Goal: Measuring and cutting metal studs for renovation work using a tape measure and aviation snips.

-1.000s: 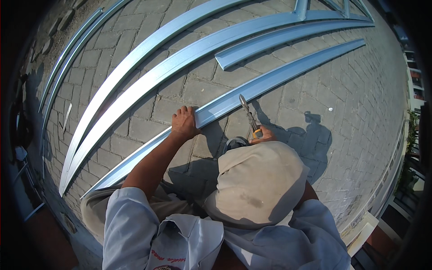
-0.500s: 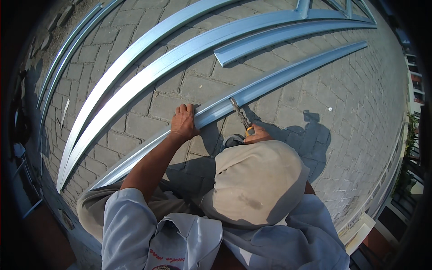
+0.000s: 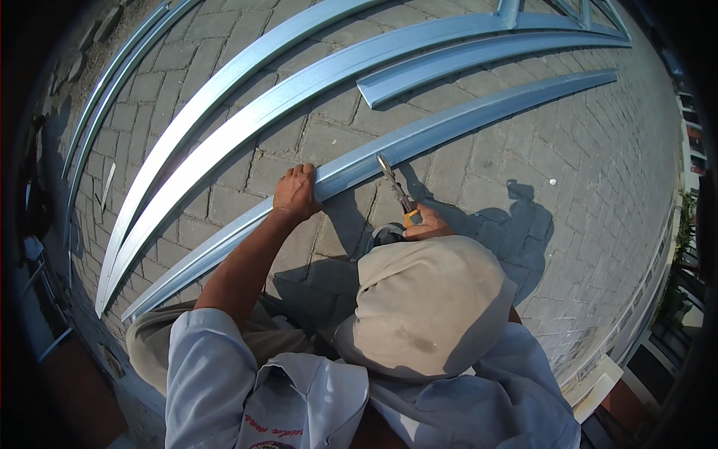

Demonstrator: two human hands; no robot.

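Observation:
A long silvery steel channel [image 3: 456, 129] lies slantwise across the paving in front of me. My left hand [image 3: 297, 193] is closed around it left of its middle, fingers over its far edge. In my right hand [image 3: 428, 223] are tin snips [image 3: 396, 183] with yellow-orange handles, held by my raised knee. Their jaws touch or overlap the channel's near edge; whether they bite into the metal I cannot tell. The knee hides part of the right hand and the handle ends.
Beyond lie a shorter channel [image 3: 449, 69], two long curved-looking rails [image 3: 299, 88] joined to struts at the far right, and thin rails [image 3: 112, 93] at the far left. A thin metal strip [image 3: 108, 183] rests on the grey paving [image 3: 583, 217]. My bent knee [image 3: 430, 307] fills the near middle.
The channel has rolled on its length, showing more of its flat face, and shifted slightly left. My left hand has moved a little left and up with it. The snips tilt slightly left.

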